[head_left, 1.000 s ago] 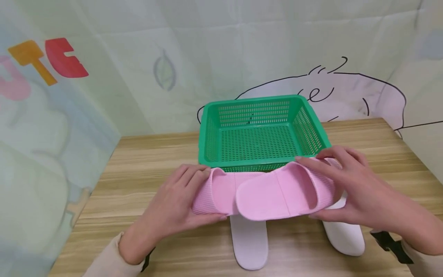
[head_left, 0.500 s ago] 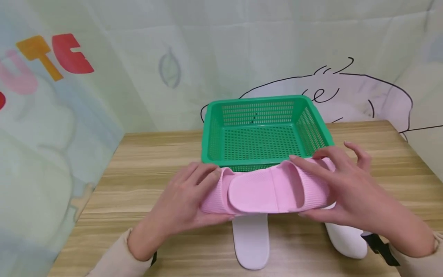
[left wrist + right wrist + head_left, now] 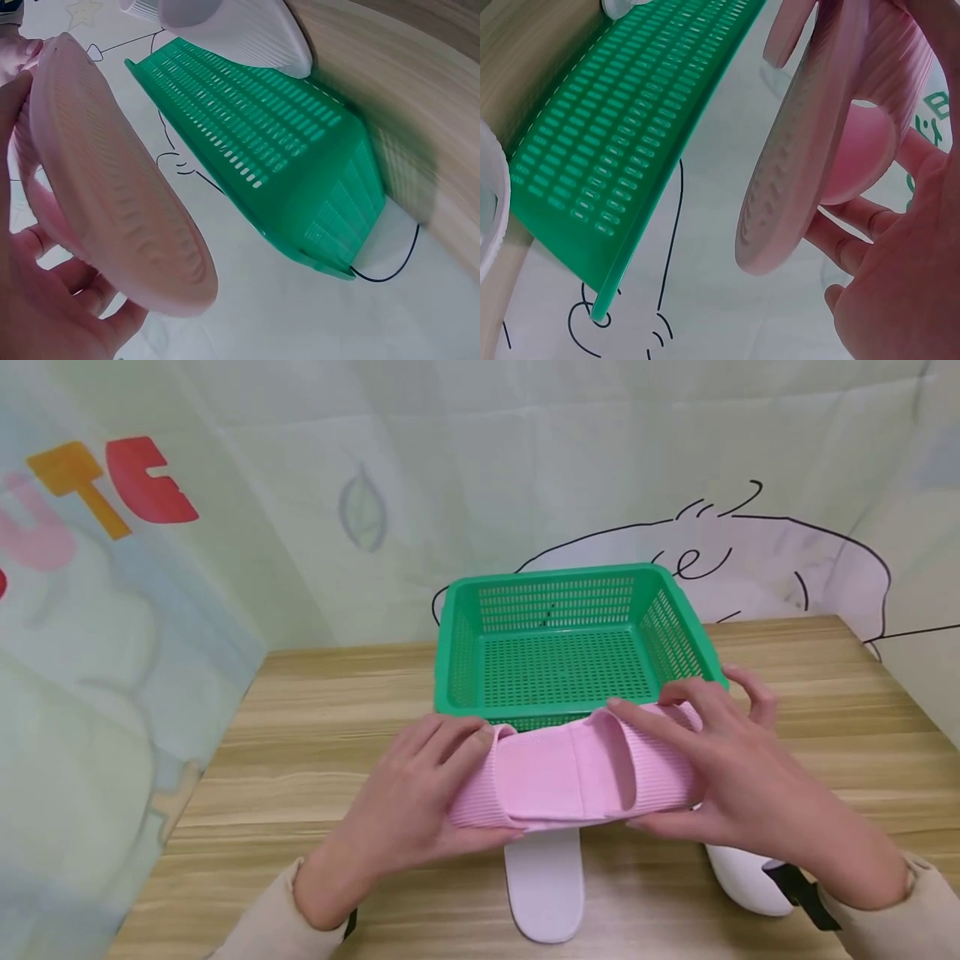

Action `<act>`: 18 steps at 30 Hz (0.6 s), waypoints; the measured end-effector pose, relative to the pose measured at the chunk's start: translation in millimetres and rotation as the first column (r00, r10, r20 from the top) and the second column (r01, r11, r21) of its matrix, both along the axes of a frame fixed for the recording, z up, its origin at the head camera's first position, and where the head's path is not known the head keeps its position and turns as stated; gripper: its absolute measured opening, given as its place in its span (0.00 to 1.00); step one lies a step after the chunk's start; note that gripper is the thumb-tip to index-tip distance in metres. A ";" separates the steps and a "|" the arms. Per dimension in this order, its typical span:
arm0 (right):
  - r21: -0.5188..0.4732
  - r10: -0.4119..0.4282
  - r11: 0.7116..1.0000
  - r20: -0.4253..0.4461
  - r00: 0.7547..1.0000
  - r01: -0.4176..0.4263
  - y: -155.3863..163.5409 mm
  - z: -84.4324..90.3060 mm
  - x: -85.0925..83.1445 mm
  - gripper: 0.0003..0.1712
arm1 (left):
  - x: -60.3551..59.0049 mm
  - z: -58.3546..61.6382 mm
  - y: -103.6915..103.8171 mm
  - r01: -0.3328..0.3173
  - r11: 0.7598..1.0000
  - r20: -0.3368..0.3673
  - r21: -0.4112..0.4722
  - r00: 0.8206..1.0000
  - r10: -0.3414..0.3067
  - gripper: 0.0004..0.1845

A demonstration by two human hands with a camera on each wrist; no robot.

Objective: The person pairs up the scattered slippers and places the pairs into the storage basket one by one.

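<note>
Two pink slippers are held up in front of a green basket (image 3: 459,652), their heel ends overlapping. My left hand (image 3: 408,797) grips the left pink slipper (image 3: 480,789) round its ribbed strap, thumb along the near edge. Round the strap of the right pink slipper (image 3: 667,768), my right hand (image 3: 738,772) holds with thumb below and fingers above. The right slipper's heel lies over the left one's footbed and reaches its strap. Each wrist view shows a textured sole, the left slipper's sole (image 3: 127,172) and the right slipper's sole (image 3: 780,187).
On the wooden table (image 3: 315,727) below the hands lie a white slipper (image 3: 546,885) and, further right, a second white slipper (image 3: 750,878), partly hidden by my right hand and wrist. A printed curtain (image 3: 480,485) hangs behind the table.
The two pink slippers have slid together: my right hand moved left and my left hand slightly right, so the right slipper's heel now reaches the left one's strap. The white slippers stayed put.
</note>
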State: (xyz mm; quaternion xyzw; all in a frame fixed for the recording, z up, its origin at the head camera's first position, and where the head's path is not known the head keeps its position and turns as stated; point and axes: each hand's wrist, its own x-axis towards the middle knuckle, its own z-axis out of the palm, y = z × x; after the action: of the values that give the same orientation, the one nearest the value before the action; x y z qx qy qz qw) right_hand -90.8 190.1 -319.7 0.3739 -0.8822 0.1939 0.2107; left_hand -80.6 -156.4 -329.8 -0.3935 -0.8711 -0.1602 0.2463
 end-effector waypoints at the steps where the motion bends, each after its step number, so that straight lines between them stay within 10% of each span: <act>1: -0.001 0.000 1.000 0.000 1.000 0.000 -0.7 -0.1 0.0 0.53 | -0.1 0.1 1.3 0.000 1.000 -0.005 0.000 1.000 0.000 0.45; 18: -0.027 0.001 1.000 -0.011 1.000 -0.001 -11.1 -1.8 1.8 0.51 | -4.9 -3.6 15.1 -0.003 0.997 -0.137 -0.071 0.991 -0.006 0.44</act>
State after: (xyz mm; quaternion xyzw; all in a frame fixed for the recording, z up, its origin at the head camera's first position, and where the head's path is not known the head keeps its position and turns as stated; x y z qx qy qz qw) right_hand -89.0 178.9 -321.5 0.3725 -0.8781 0.2039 0.2205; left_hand -85.6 -141.4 -333.3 -0.4128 -0.8570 -0.1018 0.2911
